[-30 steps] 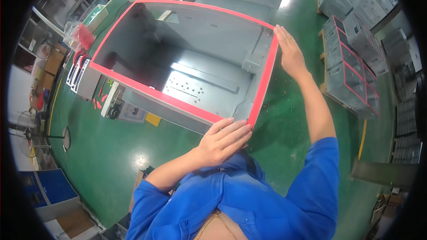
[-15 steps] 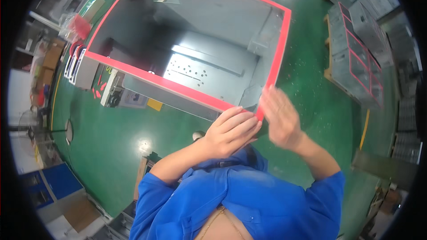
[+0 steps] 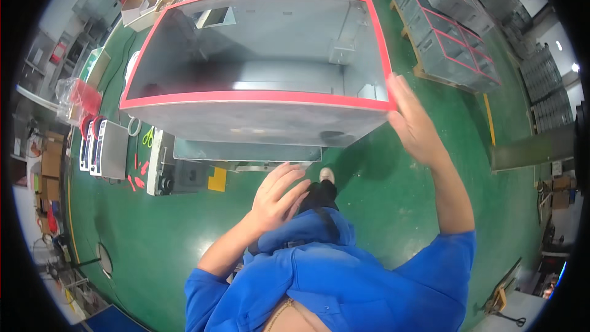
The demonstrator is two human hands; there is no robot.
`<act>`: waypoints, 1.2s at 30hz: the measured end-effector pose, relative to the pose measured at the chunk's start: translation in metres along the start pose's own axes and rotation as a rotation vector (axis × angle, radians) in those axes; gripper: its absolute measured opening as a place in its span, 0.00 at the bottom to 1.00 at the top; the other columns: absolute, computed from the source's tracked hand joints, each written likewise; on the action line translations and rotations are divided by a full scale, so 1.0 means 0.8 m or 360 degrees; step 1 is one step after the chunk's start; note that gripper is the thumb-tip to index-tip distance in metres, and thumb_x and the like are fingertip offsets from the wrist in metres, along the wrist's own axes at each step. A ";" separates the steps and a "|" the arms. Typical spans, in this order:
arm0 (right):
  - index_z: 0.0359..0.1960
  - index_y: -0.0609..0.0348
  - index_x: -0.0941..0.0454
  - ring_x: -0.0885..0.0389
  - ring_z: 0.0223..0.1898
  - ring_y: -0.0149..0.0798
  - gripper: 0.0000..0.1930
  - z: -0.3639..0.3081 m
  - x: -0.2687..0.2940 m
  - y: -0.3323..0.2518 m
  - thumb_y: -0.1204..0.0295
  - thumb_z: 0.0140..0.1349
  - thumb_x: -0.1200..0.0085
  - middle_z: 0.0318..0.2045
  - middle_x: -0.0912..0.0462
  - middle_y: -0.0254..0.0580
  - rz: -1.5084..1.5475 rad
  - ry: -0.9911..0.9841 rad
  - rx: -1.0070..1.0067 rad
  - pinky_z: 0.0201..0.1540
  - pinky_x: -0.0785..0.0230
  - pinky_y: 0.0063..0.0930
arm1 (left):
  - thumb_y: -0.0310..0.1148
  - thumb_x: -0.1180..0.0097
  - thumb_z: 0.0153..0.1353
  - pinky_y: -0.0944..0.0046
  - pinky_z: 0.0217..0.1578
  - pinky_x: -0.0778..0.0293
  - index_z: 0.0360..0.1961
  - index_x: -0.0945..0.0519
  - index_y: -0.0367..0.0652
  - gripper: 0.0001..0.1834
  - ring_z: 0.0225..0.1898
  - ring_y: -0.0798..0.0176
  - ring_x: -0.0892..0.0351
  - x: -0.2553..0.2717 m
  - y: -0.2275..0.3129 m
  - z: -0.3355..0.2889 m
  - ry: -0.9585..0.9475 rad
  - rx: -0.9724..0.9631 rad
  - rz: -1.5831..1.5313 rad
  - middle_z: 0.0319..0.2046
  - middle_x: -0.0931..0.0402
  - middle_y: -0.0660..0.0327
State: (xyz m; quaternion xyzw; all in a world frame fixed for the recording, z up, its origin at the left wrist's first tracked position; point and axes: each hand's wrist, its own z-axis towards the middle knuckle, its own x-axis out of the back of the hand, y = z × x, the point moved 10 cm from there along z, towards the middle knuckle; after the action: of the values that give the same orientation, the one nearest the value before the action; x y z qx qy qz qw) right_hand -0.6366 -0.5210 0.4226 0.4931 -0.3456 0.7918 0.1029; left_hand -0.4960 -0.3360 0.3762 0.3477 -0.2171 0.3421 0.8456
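In front of me a large grey sheet-metal box [image 3: 258,120] stands with its opening facing up and away. A flat red strip [image 3: 246,96] runs all round its rim. My right hand [image 3: 415,120] rests against the near right corner of that rim, fingers stretched along the red strip, thumb apart. It grips nothing that I can see. Below the box's near side, my left hand [image 3: 279,197] hangs clear of the metal, fingers loosely stretched and holding nothing.
Under the box is a grey support [image 3: 246,151]. On the left are green scissors [image 3: 148,138], red scraps [image 3: 139,182], a yellow piece [image 3: 217,179] and white-fronted machines [image 3: 110,149]. Similar red-rimmed boxes [image 3: 458,55] stack on a pallet at the right. The floor [image 3: 393,209] is green.
My left hand has left the rim corner and drawn back toward me. My right hand has moved up and right in view, staying by the corner. The box appears tipped, showing more outer side.
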 end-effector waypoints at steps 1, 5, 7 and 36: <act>0.61 0.72 0.50 0.54 0.66 0.51 0.33 0.008 -0.021 0.012 0.54 0.65 0.64 0.64 0.51 0.60 -0.0021 -0.0169 -0.0075 0.65 0.58 0.37 | 0.23 0.38 0.41 0.48 0.49 0.30 0.37 0.23 0.37 0.18 0.45 0.47 0.27 0.004 -0.003 -0.010 -0.0023 0.0031 -0.0032 0.41 0.28 0.51; 0.62 0.74 0.54 0.60 0.67 0.51 0.39 0.060 -0.035 0.038 0.46 0.65 0.71 0.65 0.56 0.61 -0.0131 -0.0276 -0.0226 0.66 0.64 0.37 | 0.21 0.39 0.41 0.51 0.46 0.30 0.37 0.23 0.38 0.17 0.45 0.47 0.27 0.039 -0.031 -0.031 -0.0002 0.0110 0.0001 0.41 0.28 0.50; 0.62 0.73 0.53 0.60 0.67 0.51 0.40 0.095 -0.037 0.066 0.44 0.64 0.72 0.65 0.56 0.61 -0.0248 -0.0221 -0.0290 0.66 0.64 0.37 | 0.20 0.39 0.40 0.52 0.45 0.29 0.35 0.22 0.37 0.16 0.44 0.47 0.27 0.047 -0.050 -0.032 0.0030 0.0133 0.0007 0.41 0.28 0.49; 0.63 0.70 0.55 0.59 0.67 0.56 0.42 0.047 -0.031 -0.004 0.42 0.61 0.68 0.65 0.55 0.57 -0.0149 -0.0038 -0.0549 0.66 0.63 0.41 | 0.39 0.64 0.68 0.58 0.53 0.34 0.53 0.35 0.30 0.22 0.51 0.56 0.31 0.372 -0.368 -0.044 0.1212 0.1182 -0.0033 0.48 0.31 0.50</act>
State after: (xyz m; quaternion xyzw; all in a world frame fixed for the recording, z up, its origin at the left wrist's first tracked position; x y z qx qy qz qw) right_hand -0.5963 -0.5387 0.4131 0.4930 -0.4543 0.7091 0.2186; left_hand -0.0766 -0.3376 0.4036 0.4771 0.2445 0.4895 0.6878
